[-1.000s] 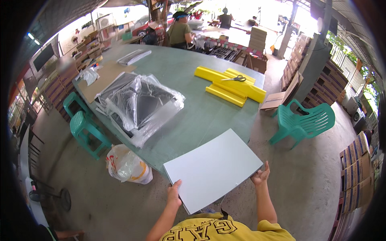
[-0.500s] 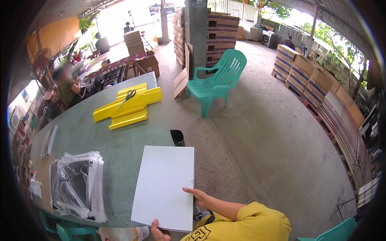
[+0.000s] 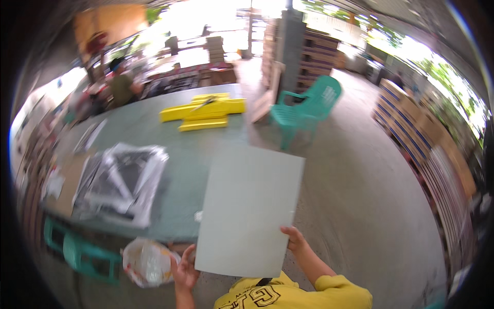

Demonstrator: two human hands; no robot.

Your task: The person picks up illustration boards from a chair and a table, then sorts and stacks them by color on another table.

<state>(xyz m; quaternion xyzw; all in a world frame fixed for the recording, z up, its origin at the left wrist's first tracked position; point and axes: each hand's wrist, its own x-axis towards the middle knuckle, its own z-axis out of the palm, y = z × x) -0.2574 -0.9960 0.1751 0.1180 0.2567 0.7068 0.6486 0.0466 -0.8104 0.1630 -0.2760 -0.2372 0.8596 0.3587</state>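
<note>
A white rectangular sheet (image 3: 249, 211), perhaps a thin stack of sheets, is held up off the table's near right corner. My right hand (image 3: 293, 238) grips its right edge low down, thumb on the face and the other fingers hidden behind. At the lower left edge my left hand (image 3: 186, 269) has hold of it, its fingers partly behind. Left of the sheet, on the green table (image 3: 180, 175), lies a pile of dark flat items in clear plastic wrap (image 3: 123, 183). Yellow folded pieces (image 3: 203, 112) rest at the far end, with scissors (image 3: 205, 103) on top.
A green plastic chair (image 3: 306, 110) stands beyond the table's right side. Green stools (image 3: 90, 255) and a plastic bag-lined bin (image 3: 149, 261) are by the near edge. A person (image 3: 123, 87) sits at far left. Stacked cartons (image 3: 404, 118) line the right.
The white sheet has been lifted from the table and tilted, with both hands on it. My left hand has moved up its left edge. The view has turned left and is blurred.
</note>
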